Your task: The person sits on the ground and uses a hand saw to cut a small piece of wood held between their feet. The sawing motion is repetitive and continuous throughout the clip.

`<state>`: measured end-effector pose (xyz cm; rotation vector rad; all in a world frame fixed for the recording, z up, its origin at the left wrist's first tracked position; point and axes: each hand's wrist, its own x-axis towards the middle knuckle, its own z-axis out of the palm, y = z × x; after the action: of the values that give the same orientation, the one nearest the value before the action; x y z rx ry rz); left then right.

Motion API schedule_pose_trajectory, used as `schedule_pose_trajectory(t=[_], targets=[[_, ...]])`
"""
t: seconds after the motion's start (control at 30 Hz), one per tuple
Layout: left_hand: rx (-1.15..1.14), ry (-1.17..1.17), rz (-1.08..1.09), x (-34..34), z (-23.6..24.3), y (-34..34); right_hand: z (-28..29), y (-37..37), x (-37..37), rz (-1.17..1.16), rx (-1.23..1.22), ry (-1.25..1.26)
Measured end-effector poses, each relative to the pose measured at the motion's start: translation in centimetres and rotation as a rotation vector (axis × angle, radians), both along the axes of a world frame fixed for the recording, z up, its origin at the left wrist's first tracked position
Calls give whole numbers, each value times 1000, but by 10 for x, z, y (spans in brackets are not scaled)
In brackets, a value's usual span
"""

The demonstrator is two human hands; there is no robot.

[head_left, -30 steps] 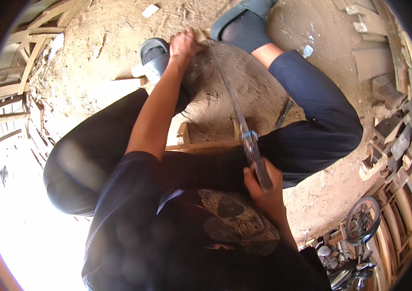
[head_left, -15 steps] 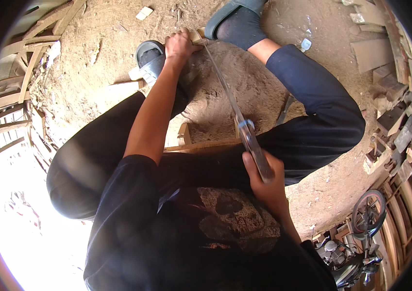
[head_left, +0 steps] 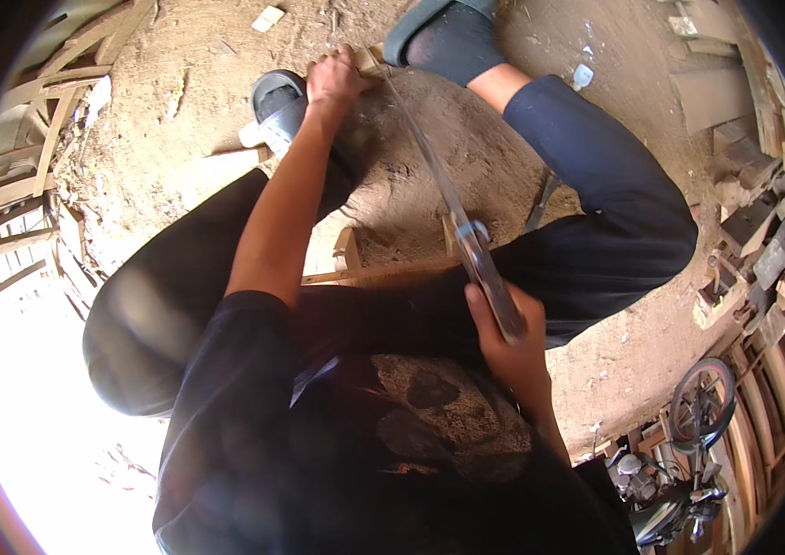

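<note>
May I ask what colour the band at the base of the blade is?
Pale blue; the band shows best in the head view.

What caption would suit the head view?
Right hand grips a long-bladed tool; left hand rests on a wooden piece at the blade's far end.

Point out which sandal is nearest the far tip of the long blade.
The sandal on the right foot: the tip of the long blade is close beside it. The other sandal is farther left, beyond the left hand.
</note>
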<state>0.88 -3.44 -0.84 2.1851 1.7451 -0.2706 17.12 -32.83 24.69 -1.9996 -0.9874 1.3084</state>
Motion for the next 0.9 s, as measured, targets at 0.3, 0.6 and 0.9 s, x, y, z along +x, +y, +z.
schedule_pose_trajectory(t=[0.3, 0.6, 0.9], targets=[[-2, 5, -14, 8, 9, -4, -2, -7, 0, 11, 51, -50], [-26, 0, -9, -2, 3, 3, -13, -2, 3, 29, 60, 14], [-1, 42, 2, -3, -9, 1, -37, 25, 4, 37, 42, 59]])
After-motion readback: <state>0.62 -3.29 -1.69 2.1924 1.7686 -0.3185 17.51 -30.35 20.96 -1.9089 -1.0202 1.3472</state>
